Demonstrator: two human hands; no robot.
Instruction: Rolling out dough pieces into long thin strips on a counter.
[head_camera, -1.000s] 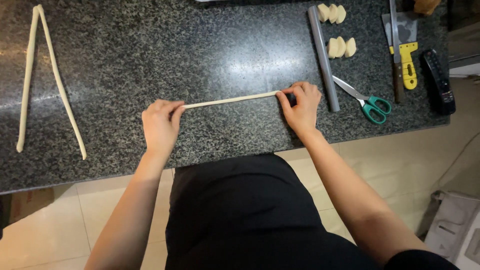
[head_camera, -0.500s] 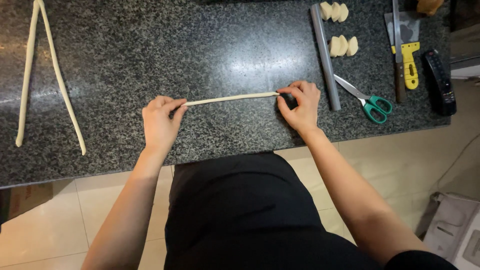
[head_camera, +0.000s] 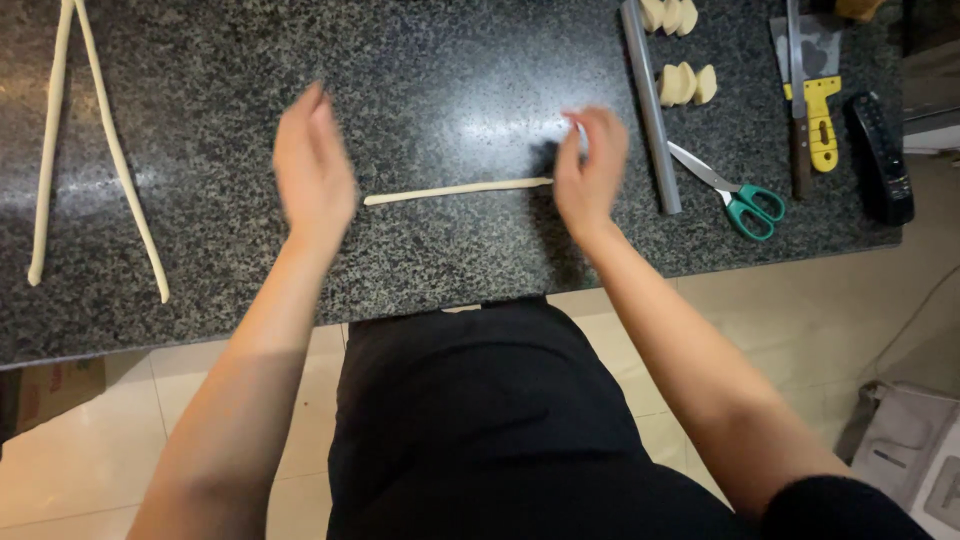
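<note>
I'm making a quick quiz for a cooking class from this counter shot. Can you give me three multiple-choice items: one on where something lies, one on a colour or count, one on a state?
1. Where do the scissors lie?
A. Right of the grey rod
B. Left of the two long dough ropes
C. On the floor

2. What colour are the scissor handles?
A. Red
B. Green
C. White

3. How do the hands stand to the short dough rope?
A. Both grip its ends
B. Left hand lifted clear and open, right hand at the rope's right end
C. Both hands rest flat on it

Answers: 1 A, the scissors sit just right of the rod on the counter. 2 B, the handle loops are green. 3 B, the left palm is raised off the rope, with a gap to its left end.
</note>
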